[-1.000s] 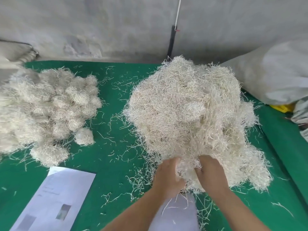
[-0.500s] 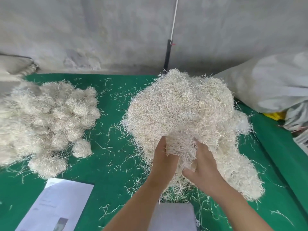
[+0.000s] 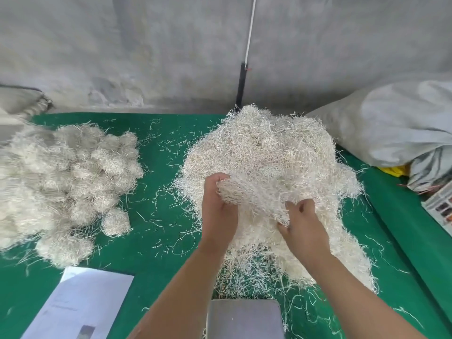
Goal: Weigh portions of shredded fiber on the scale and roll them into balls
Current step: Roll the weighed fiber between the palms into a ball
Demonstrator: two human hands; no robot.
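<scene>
both hands [image 3: 219,206] [image 3: 302,222] grip one fiber clump [image 3: 254,194] above the scale [image 3: 244,319].

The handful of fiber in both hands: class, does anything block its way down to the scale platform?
Nothing visible does. The handful of fiber, held by the left hand and right hand, is above the pile's near edge; the scale platform lies bare just below, between the forearms.
</scene>
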